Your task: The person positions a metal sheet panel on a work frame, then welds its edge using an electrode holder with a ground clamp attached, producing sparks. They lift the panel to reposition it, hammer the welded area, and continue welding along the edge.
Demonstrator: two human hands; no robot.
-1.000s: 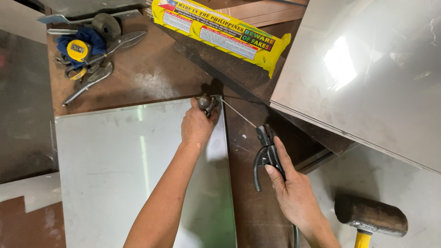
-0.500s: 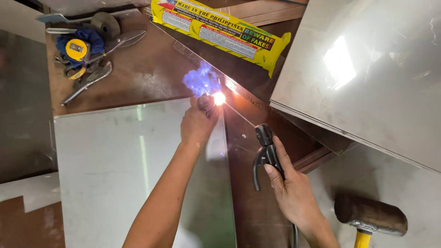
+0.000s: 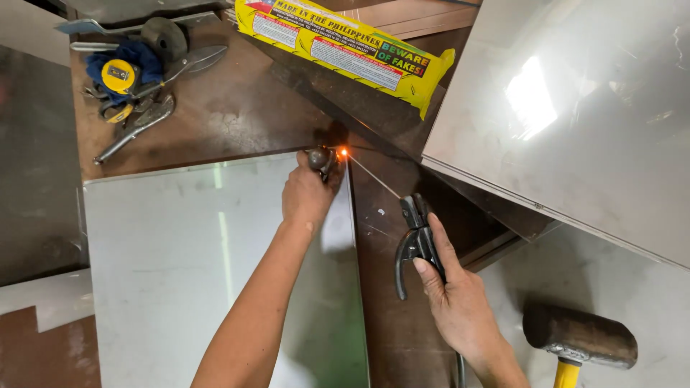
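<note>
My left hand (image 3: 307,195) is closed around a small dark metal tool (image 3: 320,159) pressed on the far right corner of a shiny steel sheet (image 3: 180,273). My right hand (image 3: 460,302) grips a black electrode holder (image 3: 415,241). Its thin welding rod (image 3: 374,177) reaches up and left to that corner, where a small orange glow (image 3: 343,152) shows at the tip.
A yellow packet of welding rods (image 3: 345,50) lies at the back. Pliers, snips and a yellow tape measure (image 3: 118,75) are piled at the back left. A large steel sheet (image 3: 575,115) slants at the right. A mallet (image 3: 578,338) with a yellow handle rests at the lower right.
A bright arc flash with bluish smoke lit the corner half a second ago. It has died down to a small orange glow. Both hands have stayed in place.
</note>
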